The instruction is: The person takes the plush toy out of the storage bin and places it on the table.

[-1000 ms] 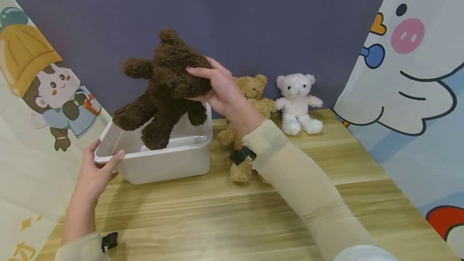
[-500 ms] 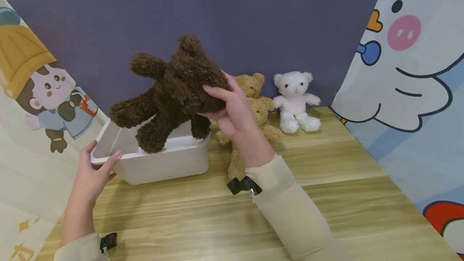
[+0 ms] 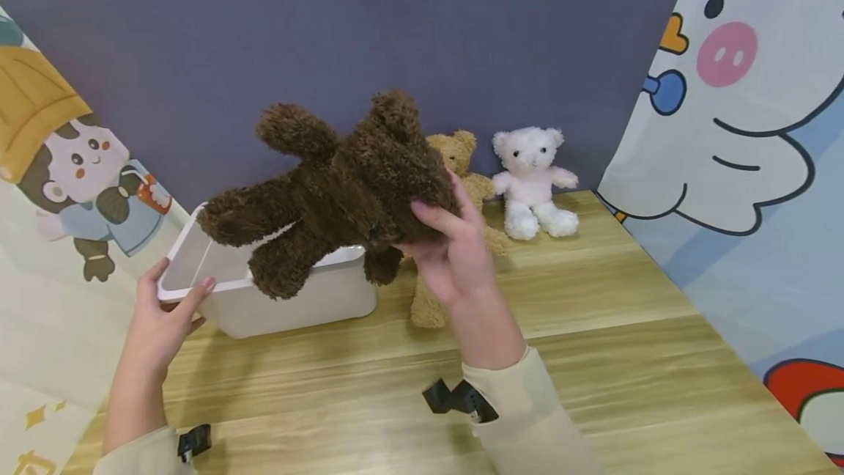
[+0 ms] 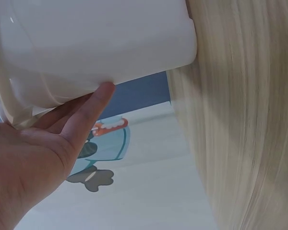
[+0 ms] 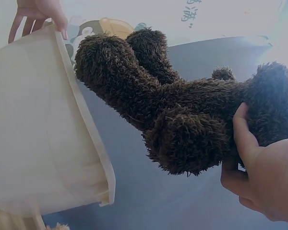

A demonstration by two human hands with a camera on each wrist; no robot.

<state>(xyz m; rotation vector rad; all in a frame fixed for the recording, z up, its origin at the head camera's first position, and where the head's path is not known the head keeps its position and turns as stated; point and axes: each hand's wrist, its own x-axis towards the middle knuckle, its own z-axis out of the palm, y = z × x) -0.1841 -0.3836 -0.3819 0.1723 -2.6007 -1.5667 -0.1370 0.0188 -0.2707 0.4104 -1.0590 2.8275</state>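
A dark brown teddy bear [image 3: 316,196] is gripped by its head in my right hand [image 3: 461,248], thumb on one side and fingers on the other. It hangs tilted, legs to the left, above the white plastic bin [image 3: 297,310]. In the right wrist view the bear [image 5: 187,139] is clear of the bin wall [image 5: 48,124]. My left hand [image 3: 161,325] holds the bin's near left corner, thumb over the rim. From the left wrist view, fingers of that hand [image 4: 48,148] lie under the rim against the outer wall. The bin's inside is largely hidden by the bear.
A tan teddy bear [image 3: 428,306] sits on the wooden table [image 3: 343,387] right of the bin, partly behind my right hand. Farther right sits a white teddy bear [image 3: 534,182]. A dark blue panel [image 3: 264,28] stands behind, with printed cartoon panels on both sides.
My right hand has brought the brown bear to the right and lower, tipping it closer to lying flat. The left hand keeps its hold on the bin corner.
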